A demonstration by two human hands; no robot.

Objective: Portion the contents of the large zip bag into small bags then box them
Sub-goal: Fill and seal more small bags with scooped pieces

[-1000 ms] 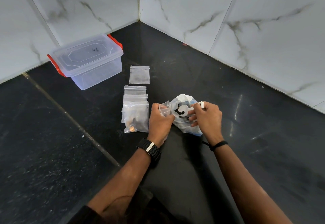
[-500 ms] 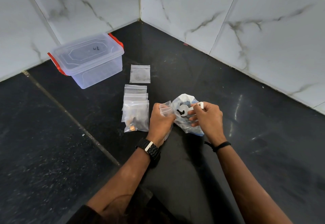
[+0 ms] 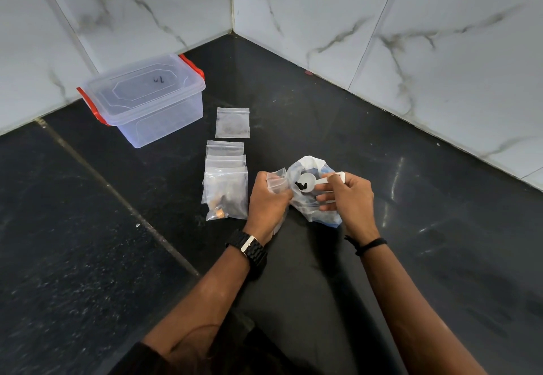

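Two hands work over the large zip bag (image 3: 311, 207) at the middle of the frame.

Left hand (image 3: 269, 201) grips a small bag (image 3: 277, 182) with its mouth up, touching the large zip bag's left side; right hand (image 3: 348, 198) pinches the handle of a white scoop (image 3: 308, 183) holding a few dark bits, its bowl over the big bag's mouth; just left, a stack of small bags (image 3: 226, 180) lies on the dark surface (image 3: 382, 145), one more bag (image 3: 232, 123) above it; a lidded clear box (image 3: 147, 101) with red clips sits at upper left by the marble wall.
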